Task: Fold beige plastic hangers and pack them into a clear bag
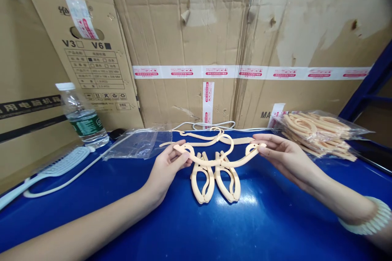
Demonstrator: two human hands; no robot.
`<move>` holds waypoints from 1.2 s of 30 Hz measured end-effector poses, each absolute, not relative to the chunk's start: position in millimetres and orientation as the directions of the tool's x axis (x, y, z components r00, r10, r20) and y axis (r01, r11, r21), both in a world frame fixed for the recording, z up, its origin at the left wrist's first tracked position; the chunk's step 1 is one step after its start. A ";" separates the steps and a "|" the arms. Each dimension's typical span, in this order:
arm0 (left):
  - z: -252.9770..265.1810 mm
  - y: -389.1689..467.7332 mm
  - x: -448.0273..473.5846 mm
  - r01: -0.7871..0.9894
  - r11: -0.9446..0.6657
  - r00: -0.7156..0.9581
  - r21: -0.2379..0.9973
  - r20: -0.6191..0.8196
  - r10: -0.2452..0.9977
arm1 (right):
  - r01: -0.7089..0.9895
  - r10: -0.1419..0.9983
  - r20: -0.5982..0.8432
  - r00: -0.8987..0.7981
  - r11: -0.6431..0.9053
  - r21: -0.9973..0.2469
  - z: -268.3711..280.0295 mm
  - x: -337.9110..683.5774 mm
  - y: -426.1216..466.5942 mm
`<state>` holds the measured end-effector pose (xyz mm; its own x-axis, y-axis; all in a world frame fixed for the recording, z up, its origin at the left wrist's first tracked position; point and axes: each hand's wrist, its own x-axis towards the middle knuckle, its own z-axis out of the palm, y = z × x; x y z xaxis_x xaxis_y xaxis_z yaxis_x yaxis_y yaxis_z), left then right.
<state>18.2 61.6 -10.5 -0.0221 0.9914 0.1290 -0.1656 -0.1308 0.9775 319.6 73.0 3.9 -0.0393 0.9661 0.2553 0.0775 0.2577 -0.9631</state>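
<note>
Above the middle of the blue worktop (171,232), an unfolded beige hanger (221,164) spans the space between a person's two hands, its curved hook rising at the centre. The left hand (167,169) has a narrow grip on the hanger's left end, thumb in front, with the rest of the piece reaching away to the right. Between the hands and partly covered by the held piece, two folded hangers (211,185) lie side by side; whether it touches them cannot be told. The right hand (289,157) pinches the opposite tip between thumb and fingers, the hanger extending leftward from it. At the far left, a pale blue hairbrush (69,161) has its handle cut off by the edge of the view, and a water bottle (87,124) stands just behind its head. Farther right, a crumpled clear plastic bag (137,144) is hard to outline. Behind the held hanger, another hanger (239,140) is partly hidden, its hook confusingly close to the nearer one. On the right, plastic glare blurs a stack of beige hangers (318,130), too jumbled to count, and beside it a dark flat object (372,157) runs out of view, unidentifiable.
</note>
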 end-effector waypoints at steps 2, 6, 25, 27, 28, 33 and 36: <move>-9.4 60.9 18.9 -0.182 -0.112 0.009 0.977 0.116 0.993 | 0.045 0.967 0.253 -0.011 0.253 -0.966 2.5 317.1 71.8; -8.4 59.2 19.8 -0.194 -0.080 0.068 0.978 0.095 0.993 | -0.051 0.965 0.261 0.034 0.262 -0.964 1.4 309.9 67.8; -8.5 46.8 26.8 -0.084 -0.175 0.239 0.981 0.190 0.952 | 0.092 0.777 0.105 -0.621 0.205 -0.974 7.7 289.1 30.1; -9.5 48.1 26.0 -0.100 -0.176 0.225 0.979 0.194 0.955 | 0.091 0.769 0.111 -0.629 0.216 -0.972 7.3 289.2 28.9; -10.2 48.8 25.5 -0.112 -0.174 0.220 0.978 0.195 0.956 | 0.088 0.765 0.113 -0.634 0.217 -0.972 7.0 289.1 28.6; -11.3 49.1 23.9 -0.103 -0.209 0.199 0.972 0.226 0.954 | 0.069 0.742 0.106 -0.662 0.201 -0.977 7.2 287.2 26.2; -10.0 47.2 23.9 -0.020 -0.281 0.180 0.959 0.280 0.943 | 0.058 0.737 0.110 -0.667 0.198 -0.978 8.5 286.5 23.5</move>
<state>23.9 47.2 -10.0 0.1799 0.9429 0.2804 -0.0203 -0.2814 0.9594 286.5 23.5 8.5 -0.6671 0.7368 0.1099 0.0581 0.1985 -0.9784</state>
